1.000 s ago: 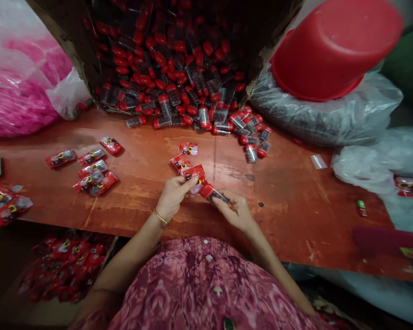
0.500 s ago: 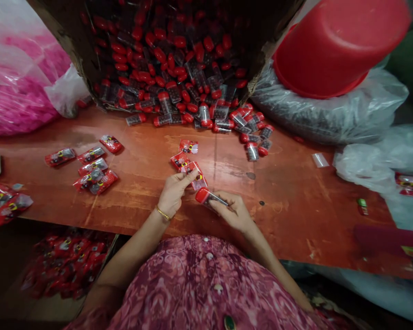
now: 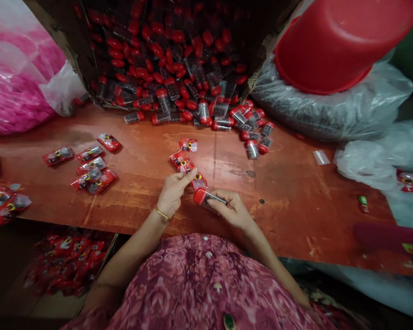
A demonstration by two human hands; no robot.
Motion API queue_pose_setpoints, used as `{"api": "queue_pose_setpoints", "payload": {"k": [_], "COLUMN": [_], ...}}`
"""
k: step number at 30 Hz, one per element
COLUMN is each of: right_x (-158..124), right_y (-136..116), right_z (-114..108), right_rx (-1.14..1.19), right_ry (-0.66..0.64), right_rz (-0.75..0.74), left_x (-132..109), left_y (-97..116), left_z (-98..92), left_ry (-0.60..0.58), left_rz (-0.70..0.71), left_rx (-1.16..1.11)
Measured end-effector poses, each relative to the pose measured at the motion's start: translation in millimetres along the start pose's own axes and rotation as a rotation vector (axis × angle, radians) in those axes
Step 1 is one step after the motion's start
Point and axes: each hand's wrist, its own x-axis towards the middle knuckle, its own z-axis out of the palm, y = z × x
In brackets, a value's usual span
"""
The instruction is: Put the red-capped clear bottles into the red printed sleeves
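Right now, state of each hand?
Left hand: closed, pinching a red printed packet.
Right hand: closed, holding a red-capped clear tube.

Further left, slightly nearer and lying flatter than before, in the right hand (image 3: 232, 211): the red-capped clear tube (image 3: 206, 198), its cap end closer to the left hand (image 3: 172, 195). Less of the red printed packet (image 3: 199, 182) showing, now mostly tucked under that left hand. At far right, the red plastic basin (image 3: 344, 46) looming larger in view.
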Motion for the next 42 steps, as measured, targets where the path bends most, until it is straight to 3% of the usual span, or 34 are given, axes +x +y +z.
{"api": "queue_pose_setpoints", "payload": {"k": [9, 12, 18, 25, 37, 42], "right_x": [1.9, 2.0, -2.9, -2.6, -0.5, -3.1], "right_y": [2.4, 1.1, -1.6, -2.5, 0.6, 1.4], "right_z": [-2.6, -5.6, -4.3, -0.7, -2.3, -4.4], "right_rx": [-0.027, -0.020, -0.041, -0.067, -0.078, -0.056], "right_ry": [0.106, 0.146, 0.044, 0.026, 0.061, 0.057], "right_rz": [0.023, 0.030, -0.044, -0.043, -0.031, -0.039], "left_x": [-3.4, -1.6, 6.7, -0.5, -1.6, -4.0], "left_y": [-1.5, -5.3, -7.1, -0.1, -2.3, 2.0], "left_z": [-8.2, -10.7, -13.4, -10.3, -12.8, -15.7], "left_ry": [-0.093, -0.065, 0.062, 0.056, -0.057, 0.055], "left_rz": [0.015, 0.040, 0.033, 0.040, 0.129, 0.118], "left_rx": [0.086, 0.029, -0.060, 0.003, 0.113, 0.097]}}
